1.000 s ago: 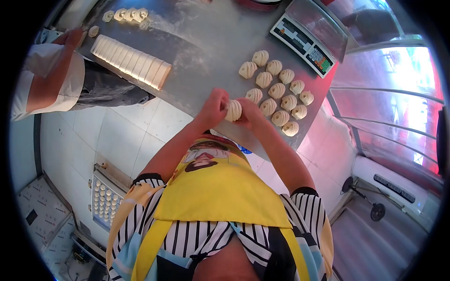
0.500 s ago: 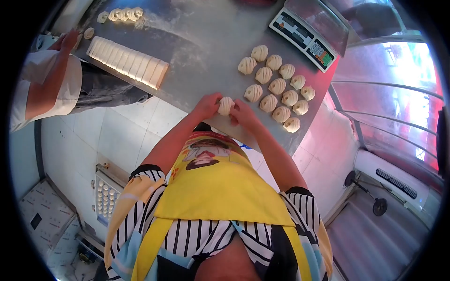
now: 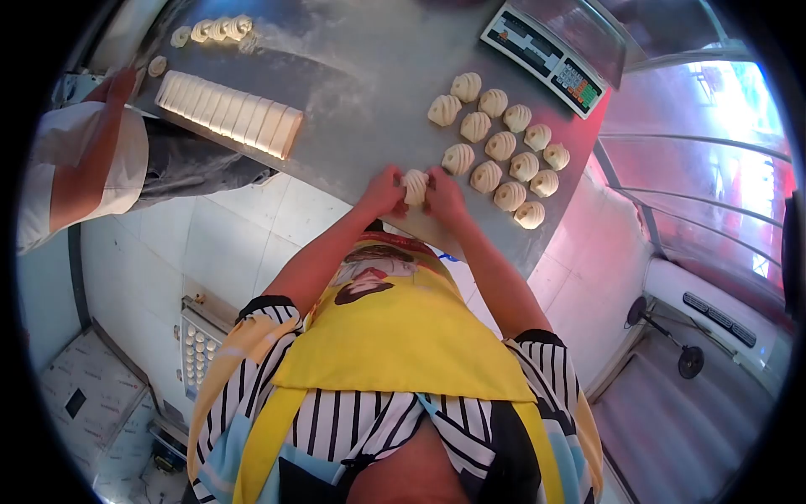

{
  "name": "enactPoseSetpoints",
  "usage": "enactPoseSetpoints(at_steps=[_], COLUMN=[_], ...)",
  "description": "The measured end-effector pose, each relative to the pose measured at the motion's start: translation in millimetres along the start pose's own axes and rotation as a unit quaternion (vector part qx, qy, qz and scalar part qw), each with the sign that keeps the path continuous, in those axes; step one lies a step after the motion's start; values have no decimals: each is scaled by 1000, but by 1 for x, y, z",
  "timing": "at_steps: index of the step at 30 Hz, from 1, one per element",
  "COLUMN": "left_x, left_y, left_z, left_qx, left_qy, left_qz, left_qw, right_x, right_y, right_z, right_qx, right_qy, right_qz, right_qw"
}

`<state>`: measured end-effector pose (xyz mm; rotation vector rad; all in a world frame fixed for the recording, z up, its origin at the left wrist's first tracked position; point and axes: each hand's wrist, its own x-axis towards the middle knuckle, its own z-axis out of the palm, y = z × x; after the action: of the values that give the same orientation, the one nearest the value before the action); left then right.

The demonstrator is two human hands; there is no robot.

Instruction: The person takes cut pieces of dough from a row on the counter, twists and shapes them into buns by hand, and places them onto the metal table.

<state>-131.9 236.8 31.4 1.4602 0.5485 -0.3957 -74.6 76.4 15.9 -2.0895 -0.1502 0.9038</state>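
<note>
Between my two hands, at the near edge of the metal table [image 3: 353, 101], is a ridged, twisted dough bun [image 3: 415, 187]. My left hand [image 3: 384, 193] grips its left side with bent fingers. On the opposite side my right hand [image 3: 443, 198] has its fingers closed against the bun. To the right of my hands stand several shaped dough buns [image 3: 500, 146] in slanting rows, pale and ridged like the held one. The underside of the held bun is hidden.
A long block of sliced dough [image 3: 227, 113] lies at the left table edge, beside a co-worker [image 3: 101, 160]. More buns [image 3: 220, 29] sit at the far left. A digital scale [image 3: 541, 59] stands at the back right. A tray of small pieces [image 3: 200, 357] is low on the left.
My right hand has come up closer to the bun, which now sits pinched between both hands. The view has shifted slightly.
</note>
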Motion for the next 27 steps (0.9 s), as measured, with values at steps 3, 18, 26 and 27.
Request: enactPoseSetpoints(at_steps=[3,18,26,27], left_x=[-4,21,94,98], left_y=[7,-31,45,53], left_z=[5,1,-6,-7], left_qx=[129,379,275,305], left_qy=[39,130,14,3], left_qz=[65,213,91,56], left_qw=[989,891,957,951], right_x=[-4,-1,-57,-57], right_y=[-10,-5,-11,-15], right_z=[-12,3,-49,-51], right_qx=[115,-181,315,317], right_qy=[-37,64,26,30], right_qz=[36,-17,20,23], right_qw=[992,981,949,948])
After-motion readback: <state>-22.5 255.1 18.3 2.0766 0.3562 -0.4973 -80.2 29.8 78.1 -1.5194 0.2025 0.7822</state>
